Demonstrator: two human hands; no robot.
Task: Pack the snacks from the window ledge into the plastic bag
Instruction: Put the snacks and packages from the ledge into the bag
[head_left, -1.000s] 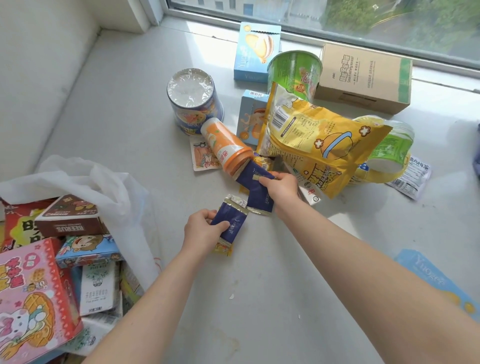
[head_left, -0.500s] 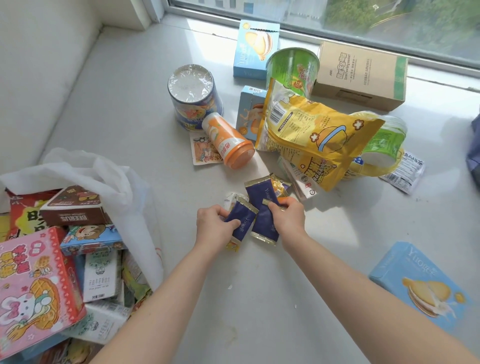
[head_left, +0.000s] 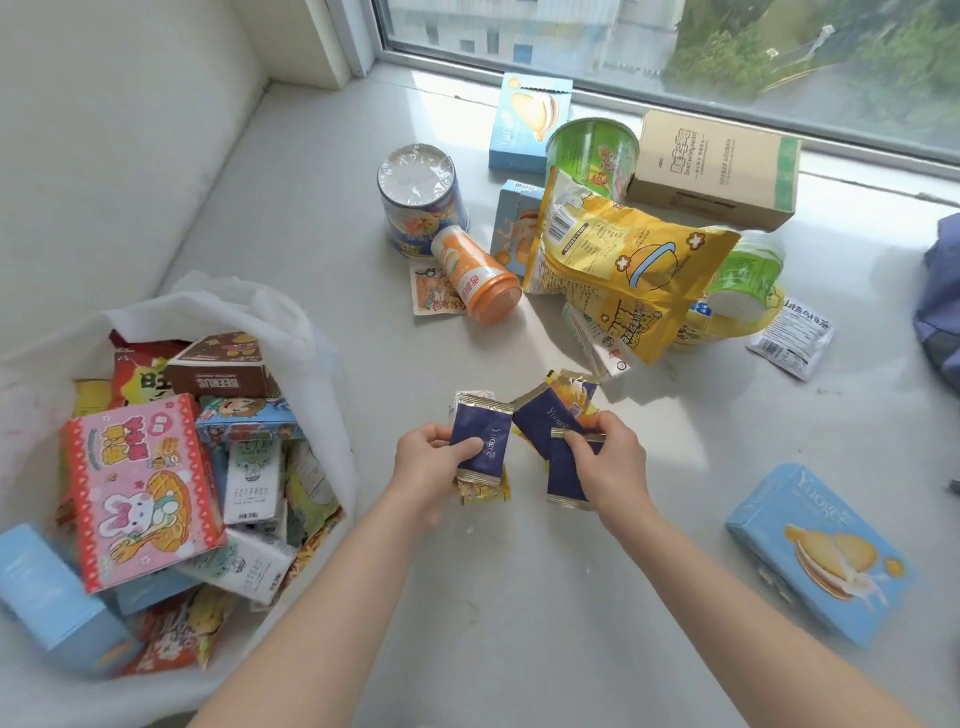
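The window ledge (head_left: 519, 597) carries a plastic bag (head_left: 291, 332) at left, a toppled orange tub (head_left: 475, 275), a yellow pouch (head_left: 623, 270), a cardboard box (head_left: 717, 166), and perhaps a white sachet (head_left: 792, 338).

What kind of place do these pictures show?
Probably a home or dormitory room, at a wide window ledge: the window looks down on trees and a building, and snacks such as the yellow pouch lie near a white plastic bag.

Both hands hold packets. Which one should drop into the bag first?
Left. The left hand grips a packet stack on the side nearer the plastic bag, whose open mouth lies to its left. The right hand, pinching the other packets, would probably have to cross over.
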